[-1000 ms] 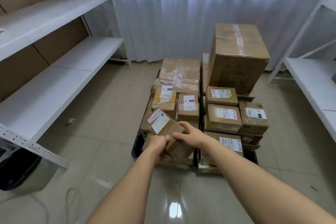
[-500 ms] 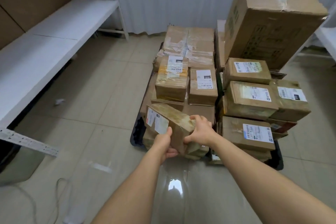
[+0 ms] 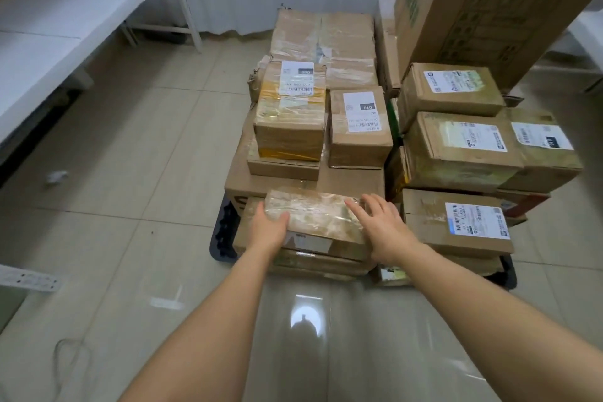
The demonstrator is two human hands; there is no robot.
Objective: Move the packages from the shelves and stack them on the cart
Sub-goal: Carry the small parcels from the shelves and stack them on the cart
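Both hands lie flat and spread on the taped package (image 3: 313, 217): left hand (image 3: 270, 228) at its left end, right hand (image 3: 383, 230) at its right. A second ago held tilted, it now rests on the cart's (image 3: 223, 232) front stack. Nearby labels read "010"

Brown cardboard package wrapped in clear tape (image 3: 313, 217), lying flat on the near left stack of the cart (image 3: 223, 238), long side across the view. Beneath it, flatter brown boxes. Behind, a yellow-taped box with a white label (image 3: 290, 121) beside a plain labelled box (image 3: 359, 127), both upright on a wide flat carton. On the right, three labelled boxes stacked in steps (image 3: 456, 140). At the far right, a large carton (image 3: 483, 0). White shelves (image 3: 65, 19) at the left.
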